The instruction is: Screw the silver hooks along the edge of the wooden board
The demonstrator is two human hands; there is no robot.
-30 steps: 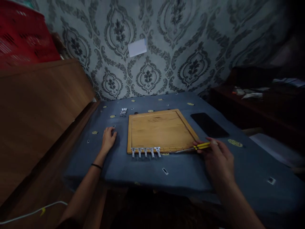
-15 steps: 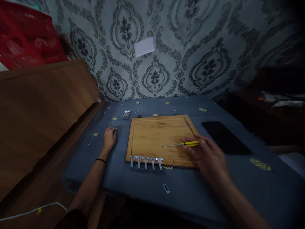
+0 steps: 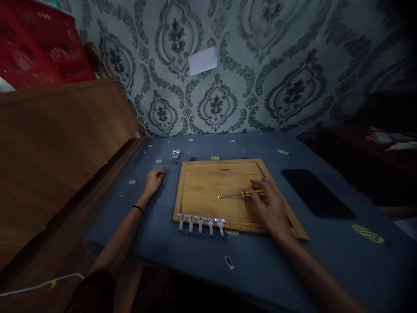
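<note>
A yellow-and-black screwdriver [image 3: 246, 194] is in my right hand [image 3: 269, 204], its shaft pointing left, low over a wooden board [image 3: 208, 182]. Whether it touches the wood I cannot tell. My left hand [image 3: 153, 180] rests on the cloth left of the board, fingers curled together; a small pale speck shows at the fingertips, too small to name. Several metal clip-like hinges [image 3: 200, 224] sit in a row along the board's near edge, on its left part. Small holes run along that edge to their right.
More metal pieces [image 3: 175, 156] lie in a small pile beyond my left hand. A black flat panel [image 3: 317, 193] lies right of the board on the blue patterned tablecloth [image 3: 182, 256]. A wooden cabinet [image 3: 65, 126] with a red basket [image 3: 45, 48] stands left; a papered wall is behind.
My right hand has moved left and the screwdriver has come slightly left and lower over the board. My left hand has shifted a little up and right. The view has tilted slightly.
</note>
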